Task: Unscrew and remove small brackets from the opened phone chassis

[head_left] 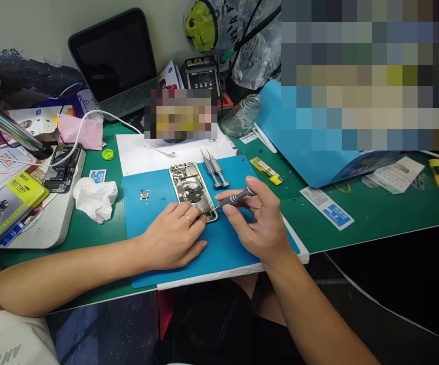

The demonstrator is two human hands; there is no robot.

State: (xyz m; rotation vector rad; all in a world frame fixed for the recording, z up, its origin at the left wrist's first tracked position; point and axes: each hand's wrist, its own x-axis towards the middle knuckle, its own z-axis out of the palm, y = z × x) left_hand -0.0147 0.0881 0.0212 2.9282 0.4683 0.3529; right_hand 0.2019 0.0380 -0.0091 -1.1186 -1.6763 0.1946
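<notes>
An opened smartphone (192, 186) lies on a blue mat (154, 253), its inner parts exposed. My left hand (177, 233) holds the phone by its lower edge, the fingers bent together; that edge is partly hidden by them. Between the thumb and fingers of my right hand (259, 218) is a grey screwdriver (236, 197), tilted, with its tip at the phone's lower right corner. Whether the tip sits in a screw is too small to tell. Two more screwdrivers (215, 170) lie just beyond, to the right of the phone. A small metal part (144, 194) rests on the mat to the left.
White paper (136, 152) and a cable plug (173, 153) lie behind the mat. To the left are crumpled tissue (96, 198), a battery box (12, 210) and another opened phone (62, 167). A glass jar (242, 116), yellow packet (266, 171) and card (328, 208) are on the right.
</notes>
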